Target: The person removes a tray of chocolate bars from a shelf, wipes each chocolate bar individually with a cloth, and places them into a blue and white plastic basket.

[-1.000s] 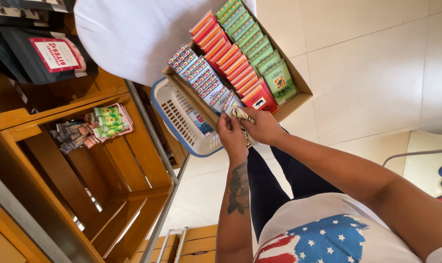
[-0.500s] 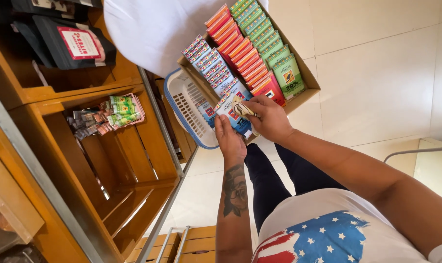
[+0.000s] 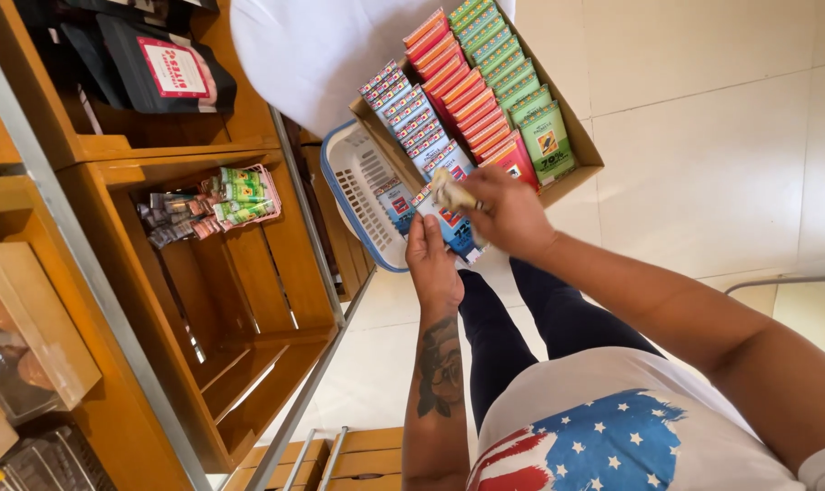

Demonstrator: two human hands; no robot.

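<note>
- The left hand (image 3: pixel 433 264) holds the lower edge of a blue and white packet (image 3: pixel 452 227), fingers laid flat along it and closed on it
- The right hand (image 3: pixel 508 214) is curled around a small crumpled pale wrapper (image 3: pixel 450 192), pinched at the fingertips just above the blue packet
- Both hands meet over the near end of a cardboard box (image 3: pixel 583 150), which is packed with upright rows of bars: blue patterned ones (image 3: pixel 410 109), orange-red ones (image 3: pixel 458 77) and green ones (image 3: pixel 512 73)
- A white basket with a blue rim (image 3: pixel 358 182) sits just beside the box, on its left, with flat packets lying in it
- To the left stand wooden crate shelves (image 3: pixel 158 300); one holds a small pink tray of green and dark sachets (image 3: pixel 221 205)
- The shelf above carries black pouches with red labels (image 3: pixel 158 64)
</note>
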